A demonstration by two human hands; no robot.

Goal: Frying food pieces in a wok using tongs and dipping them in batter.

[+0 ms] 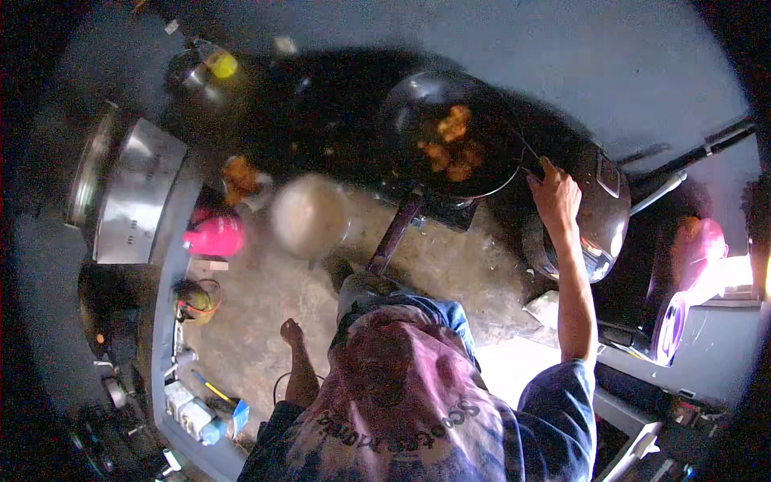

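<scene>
At the right of a dark wok [409, 172], my right hand [557, 196] grips a thin metal handle [529, 147] by its rim. Whether this handle belongs to the wok or to a utensil is unclear. Several browned pieces of food [455, 123] lie in the bottom of the wok. My left hand [292, 331] hangs low at my left side, fingers curled in, with nothing visible in it. Below it shows the concrete floor [253, 349].
A rice cooker [608, 223] stands beside my right forearm. Left of the wok are a blurred pale round container [310, 215], a bowl of orange-brown food [240, 181] and a pink object [215, 232]. A steel appliance [141, 193] stands farther left.
</scene>
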